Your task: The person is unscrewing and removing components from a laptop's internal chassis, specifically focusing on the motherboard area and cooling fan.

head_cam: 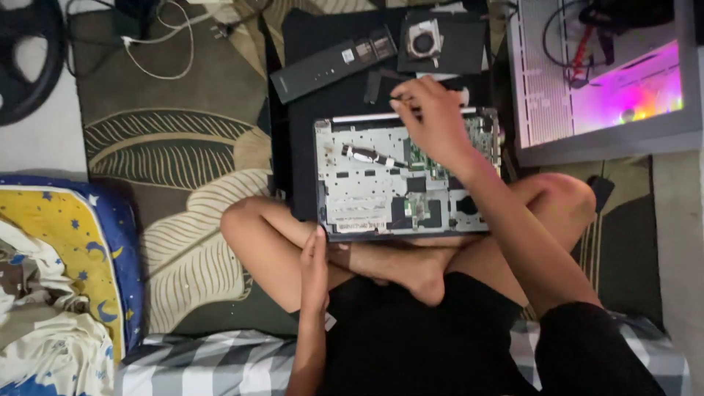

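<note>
Opened laptop base (370, 187) lies long axis 9-to-3 across the shins. Right hand (433, 121) is over its 1 o'clock corner, fingers pinched, probably on a small tool. Left hand (315, 268) rests flat at its 7 o'clock corner, holding nothing.

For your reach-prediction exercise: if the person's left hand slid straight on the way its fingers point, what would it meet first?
The left hand points up at the opened laptop base; its near-left corner likely comes first.
</note>
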